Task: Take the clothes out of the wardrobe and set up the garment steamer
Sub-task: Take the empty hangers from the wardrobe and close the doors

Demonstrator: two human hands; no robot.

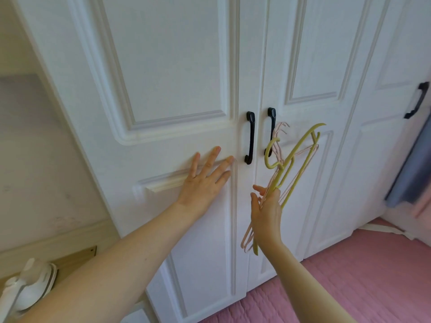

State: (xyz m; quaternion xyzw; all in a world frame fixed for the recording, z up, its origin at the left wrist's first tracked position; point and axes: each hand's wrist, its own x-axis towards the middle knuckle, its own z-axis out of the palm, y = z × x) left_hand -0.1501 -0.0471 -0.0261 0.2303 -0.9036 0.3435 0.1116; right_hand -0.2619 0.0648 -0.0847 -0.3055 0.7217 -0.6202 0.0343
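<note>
left hand [205,180] flat on the white panelled wardrobe door [163,89]; right hand [268,210] grips yellow and pink plastic hangers [289,164], which could snag the black handle [271,131].

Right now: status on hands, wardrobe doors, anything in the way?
Left hand flat on left door. Right hand gripping hangers. Doors shut; handles untouched. Steamer on floor, lower left.

White panelled wardrobe doors [177,78] shut, filling the frame, white garment steamer [30,287] at lower left corner
</note>
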